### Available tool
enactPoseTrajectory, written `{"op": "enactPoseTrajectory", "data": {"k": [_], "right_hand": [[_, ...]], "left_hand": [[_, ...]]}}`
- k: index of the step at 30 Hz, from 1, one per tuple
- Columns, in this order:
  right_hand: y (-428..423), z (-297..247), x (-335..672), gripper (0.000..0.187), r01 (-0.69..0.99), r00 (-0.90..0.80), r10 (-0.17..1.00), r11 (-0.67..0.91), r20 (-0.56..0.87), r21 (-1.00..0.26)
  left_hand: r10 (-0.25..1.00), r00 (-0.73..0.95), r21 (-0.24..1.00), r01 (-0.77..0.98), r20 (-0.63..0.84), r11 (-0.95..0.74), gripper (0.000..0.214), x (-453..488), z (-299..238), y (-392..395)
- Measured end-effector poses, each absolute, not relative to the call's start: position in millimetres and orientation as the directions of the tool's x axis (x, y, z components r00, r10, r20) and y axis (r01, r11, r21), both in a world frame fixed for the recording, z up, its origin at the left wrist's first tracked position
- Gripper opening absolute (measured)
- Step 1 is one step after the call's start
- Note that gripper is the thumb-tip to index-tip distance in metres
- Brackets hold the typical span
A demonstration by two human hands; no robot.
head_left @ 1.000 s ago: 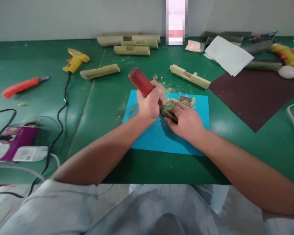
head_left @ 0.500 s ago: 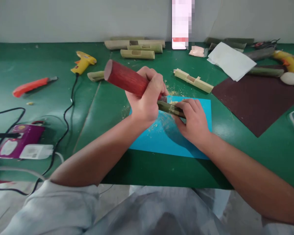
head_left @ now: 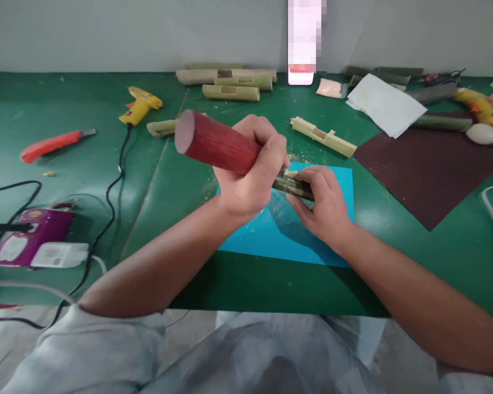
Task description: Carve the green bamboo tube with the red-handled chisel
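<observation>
My left hand [head_left: 250, 169] is closed around the thick red wooden handle of a chisel [head_left: 222, 143], whose butt end points up and to the left. Its metal blade is mostly hidden behind my fingers and meets the left part of a green bamboo piece [head_left: 292, 186]. With thumb below and fingers above, my right hand [head_left: 324, 200] grips the right end of that bamboo. Both hands are over a blue sheet [head_left: 254, 241] strewn with pale shavings.
A notched pale bamboo piece [head_left: 324, 137] lies beyond the sheet, with several bamboo tubes [head_left: 230, 93] at the back. Leftward are a yellow glue gun [head_left: 139, 105], a red-handled cutter [head_left: 51, 145] and a purple power strip [head_left: 36, 227]. A dark brown sheet [head_left: 429, 175] lies right, near white paper [head_left: 386, 105].
My left hand and the chisel have slid a little to the right along the bamboo, nearer to my right hand. The right hand has hardly moved.
</observation>
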State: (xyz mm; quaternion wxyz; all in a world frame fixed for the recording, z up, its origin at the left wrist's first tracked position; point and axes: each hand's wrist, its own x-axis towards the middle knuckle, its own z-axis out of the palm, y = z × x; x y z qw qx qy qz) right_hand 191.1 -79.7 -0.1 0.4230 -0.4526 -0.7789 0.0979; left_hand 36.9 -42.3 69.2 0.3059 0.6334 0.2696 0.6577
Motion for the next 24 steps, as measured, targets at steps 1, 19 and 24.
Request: {"op": "enactPoseTrajectory", "data": {"k": [1, 19, 24], "right_hand": [[-80, 0, 191, 0.018, 0.628, -0.236, 0.791, 0.567, 0.565, -0.532], [-75, -11, 192, 0.015, 0.808, -0.244, 0.898, 0.398, 0.367, -0.435], [-75, -11, 192, 0.016, 0.818, -0.241, 0.908, 0.38, 0.344, -0.432]], "left_hand": [[0.74, -0.003, 0.74, -0.03, 0.673, -0.672, 0.045, 36, 69, -43], [0.771, 0.201, 0.759, 0.148, 0.605, -0.634, 0.025, 36, 26, -22], [0.768, 0.215, 0.756, 0.15, 0.603, -0.637, 0.024, 36, 25, -23]]}}
